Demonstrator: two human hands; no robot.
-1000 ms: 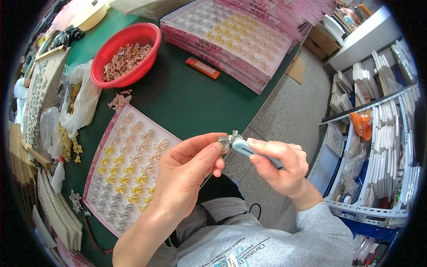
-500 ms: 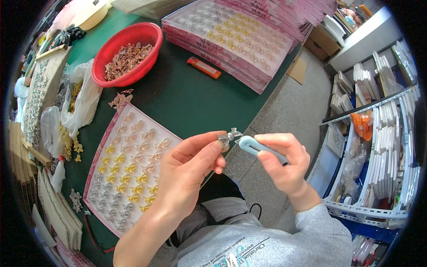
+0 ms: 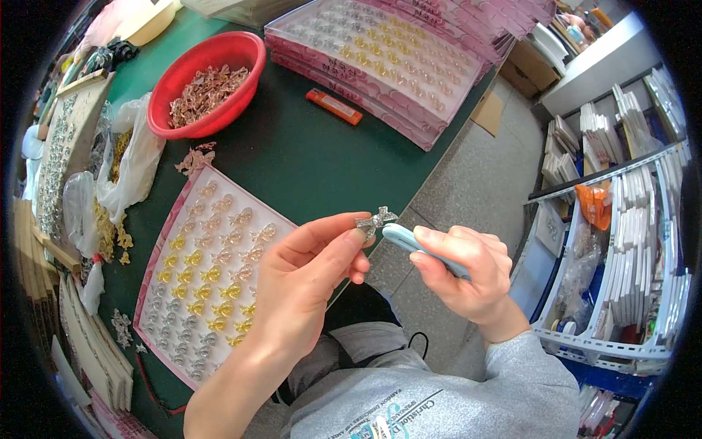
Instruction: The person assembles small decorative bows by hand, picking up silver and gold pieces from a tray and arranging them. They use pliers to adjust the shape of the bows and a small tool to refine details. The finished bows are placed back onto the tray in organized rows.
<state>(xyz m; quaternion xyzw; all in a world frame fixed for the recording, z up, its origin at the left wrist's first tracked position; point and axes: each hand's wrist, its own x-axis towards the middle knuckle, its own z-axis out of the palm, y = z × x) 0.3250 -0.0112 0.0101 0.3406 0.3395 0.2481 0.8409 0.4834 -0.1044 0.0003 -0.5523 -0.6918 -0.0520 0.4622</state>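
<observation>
Between thumb and fingertips, my left hand (image 3: 311,267) pinches a small silver bow-shaped ornament (image 3: 377,219) above the table's edge. My right hand (image 3: 472,274) is closed around a light blue, rounded hand tool (image 3: 420,247) that looks like a small cutter. The tool's front end is right beside the ornament; whether they touch I cannot tell. Left of my left forearm lies a display tray (image 3: 155,272) with a pink rim and white bed. It carries rows of similar bow ornaments in rose, gold and silver.
A red bowl (image 3: 155,117) of rose-coloured pieces stands farther back on the green table (image 3: 307,168). Stacked pink display boxes (image 3: 409,121) sit at its far right, beside an orange box cutter (image 3: 334,107). Plastic bags (image 3: 135,172) lie at left. Shelves (image 3: 585,344) of white packs stand at right.
The right hand has turned the light blue tool and brought it slightly left, closer to the ornament. The left hand keeps its pinch, almost unmoved. The view has shifted slightly.
</observation>
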